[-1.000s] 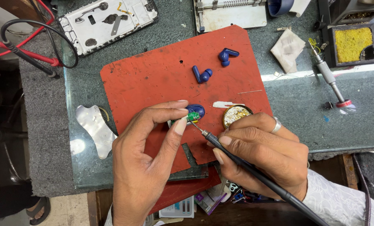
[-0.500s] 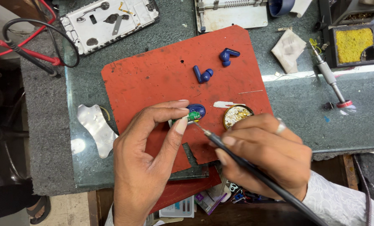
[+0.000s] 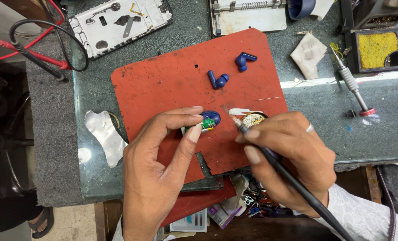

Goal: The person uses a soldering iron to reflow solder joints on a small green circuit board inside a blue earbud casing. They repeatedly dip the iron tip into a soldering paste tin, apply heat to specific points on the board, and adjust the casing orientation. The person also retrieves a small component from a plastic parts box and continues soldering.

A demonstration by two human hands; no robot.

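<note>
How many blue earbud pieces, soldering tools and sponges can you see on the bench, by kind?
Blue earbuds lying loose on the red mat: 2
Opened blue earbud with green board, pinched in the left hand: 1
Soldering iron in the right hand: 1
Yellow sponge: 1
Total: 5

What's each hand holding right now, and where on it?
The left hand pinches a small green circuit board by its edges. The right hand grips a soldering iron like a pen, near the tip.
</note>
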